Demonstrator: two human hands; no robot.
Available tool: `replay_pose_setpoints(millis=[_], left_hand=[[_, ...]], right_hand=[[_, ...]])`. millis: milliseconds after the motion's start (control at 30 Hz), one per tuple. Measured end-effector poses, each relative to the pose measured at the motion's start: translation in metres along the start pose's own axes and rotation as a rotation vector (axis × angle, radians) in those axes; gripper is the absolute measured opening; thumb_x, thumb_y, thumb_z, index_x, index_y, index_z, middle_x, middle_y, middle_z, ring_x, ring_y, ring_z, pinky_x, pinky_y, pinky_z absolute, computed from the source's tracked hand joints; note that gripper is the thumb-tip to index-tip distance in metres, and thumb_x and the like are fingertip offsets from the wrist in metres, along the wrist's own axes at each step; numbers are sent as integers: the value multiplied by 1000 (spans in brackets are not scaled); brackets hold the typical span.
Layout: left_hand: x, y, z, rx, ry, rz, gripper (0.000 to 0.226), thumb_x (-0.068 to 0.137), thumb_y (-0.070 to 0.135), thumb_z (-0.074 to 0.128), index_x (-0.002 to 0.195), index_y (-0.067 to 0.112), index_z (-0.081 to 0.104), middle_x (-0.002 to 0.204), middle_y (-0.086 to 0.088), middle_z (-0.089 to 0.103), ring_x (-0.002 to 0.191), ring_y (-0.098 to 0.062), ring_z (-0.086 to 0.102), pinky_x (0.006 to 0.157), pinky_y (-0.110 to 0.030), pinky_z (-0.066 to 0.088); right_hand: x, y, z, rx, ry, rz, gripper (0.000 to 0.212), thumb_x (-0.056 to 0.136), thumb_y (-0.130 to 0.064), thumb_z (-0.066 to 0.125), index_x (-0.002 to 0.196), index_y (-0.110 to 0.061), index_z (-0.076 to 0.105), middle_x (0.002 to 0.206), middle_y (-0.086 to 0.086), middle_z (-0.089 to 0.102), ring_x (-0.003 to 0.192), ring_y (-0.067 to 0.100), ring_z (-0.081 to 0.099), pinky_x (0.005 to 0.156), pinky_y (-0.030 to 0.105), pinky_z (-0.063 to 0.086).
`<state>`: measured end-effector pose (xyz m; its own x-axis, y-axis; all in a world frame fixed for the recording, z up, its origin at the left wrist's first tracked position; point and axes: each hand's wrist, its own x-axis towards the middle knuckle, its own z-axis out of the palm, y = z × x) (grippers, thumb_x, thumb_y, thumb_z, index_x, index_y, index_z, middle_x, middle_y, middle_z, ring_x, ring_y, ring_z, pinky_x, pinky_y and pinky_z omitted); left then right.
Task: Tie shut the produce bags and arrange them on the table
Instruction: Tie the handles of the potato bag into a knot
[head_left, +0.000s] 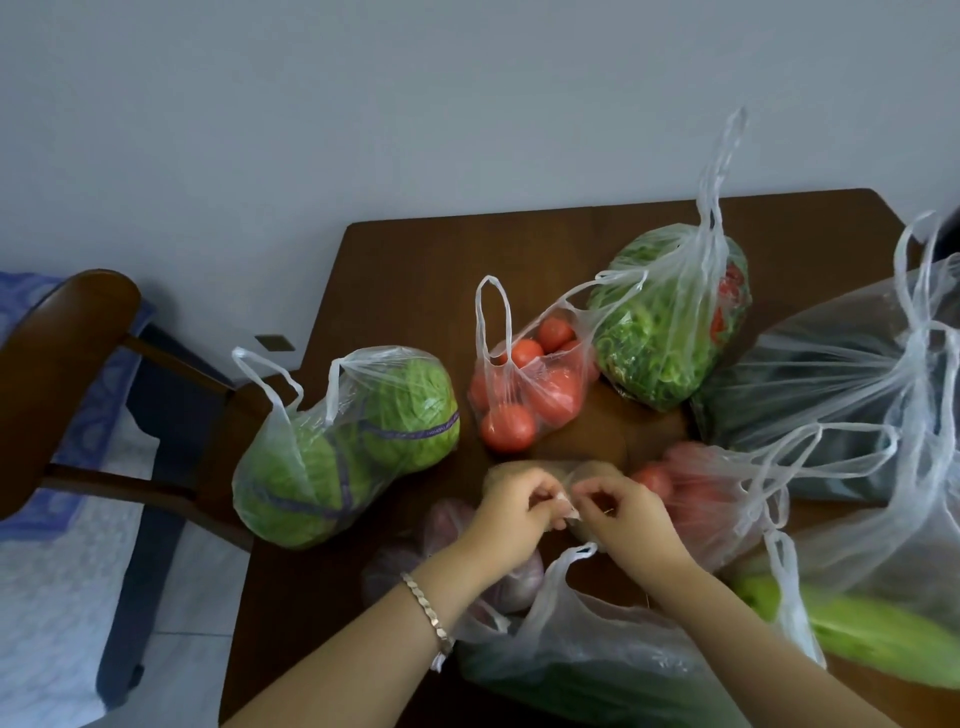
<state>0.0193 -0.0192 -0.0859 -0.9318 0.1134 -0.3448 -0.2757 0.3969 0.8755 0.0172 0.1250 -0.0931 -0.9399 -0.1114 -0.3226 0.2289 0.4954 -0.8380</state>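
Note:
Several clear plastic produce bags lie on a dark wooden table (415, 260). At the near middle, my left hand (511, 512) and my right hand (621, 512) pinch the handles of a small bag (571, 470) holding pale brownish produce, mostly hidden behind my hands. A cabbage bag (343, 447) lies at the left with loose handles. A tomato bag (530, 384) sits behind my hands, its handles open. A leafy greens bag (670, 317) stands behind that.
A pinkish bag of tomatoes (701, 493) lies right of my hands, a large dark-filled bag (831, 395) at the far right, a green vegetable bag (872, 629) near right, a purple onion bag (452, 545) under my left wrist. A wooden chair (67, 364) stands left of the table.

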Motion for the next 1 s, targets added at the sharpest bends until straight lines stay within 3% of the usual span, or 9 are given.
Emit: replay_pose_setpoints(millis=[133,267,367,500,633,733,833,933,1000], left_hand=[[9,-3,-1,-23,110,-19,3,81,3,63,83,1,64,75,-3,63,66,-5,57,62,-6,42],[14,-3,6,-66,129,-83,2,80,7,65,82,5,65,78,-3,64,74,-11,58,61,-5,42],[15,-4,6,-77,156,-112,3,80,9,67,80,6,65,76,-2,64,73,-10,58,61,-5,41],[16,-5,5,-87,166,-138,8,81,10,66,87,5,67,79,-3,65,74,-10,60,64,-9,45],[16,-1,8,-166,167,-182,4,80,8,67,84,7,68,85,-11,69,73,-12,61,69,-18,50],[15,-2,9,-204,161,-236,3,80,9,67,81,12,66,83,-7,67,73,-11,62,67,-15,51],[13,-2,10,-251,150,-289,9,79,2,66,83,10,66,83,-7,64,81,-20,63,78,-31,54],[14,-2,10,-259,166,-294,7,78,3,66,78,9,68,72,-2,64,70,-11,60,68,-21,49],[16,-1,7,-183,260,-247,9,76,7,68,70,13,64,66,0,63,65,-10,59,65,-20,46]], right_hand=[[-11,-4,-8,120,-107,-83,31,79,3,60,88,-24,71,82,-7,73,80,3,66,74,14,53],[-11,-2,-8,249,-40,-25,27,78,0,66,88,-25,69,80,-10,71,73,0,67,65,12,53],[-8,1,-4,146,-29,-11,25,81,-5,64,86,-29,70,78,-17,68,73,-7,63,66,6,49],[-6,-1,0,116,-91,-22,26,81,-3,64,74,-27,71,65,-17,68,65,-7,62,60,3,45],[-3,-1,2,155,-9,-23,31,76,-4,69,60,-29,66,54,-14,65,58,-7,59,55,5,44],[-4,2,4,154,74,-29,23,71,-7,75,66,-26,64,62,-7,64,58,-3,58,56,15,47],[-5,3,4,177,59,-106,22,72,-9,74,77,-29,65,70,-8,64,67,-3,60,61,10,48],[-3,0,5,140,64,-208,19,79,-6,66,78,-24,69,81,-14,63,80,-4,60,72,2,43],[-2,-2,4,245,128,-155,24,83,-5,61,75,-27,65,93,-9,60,91,-2,55,77,0,39]])
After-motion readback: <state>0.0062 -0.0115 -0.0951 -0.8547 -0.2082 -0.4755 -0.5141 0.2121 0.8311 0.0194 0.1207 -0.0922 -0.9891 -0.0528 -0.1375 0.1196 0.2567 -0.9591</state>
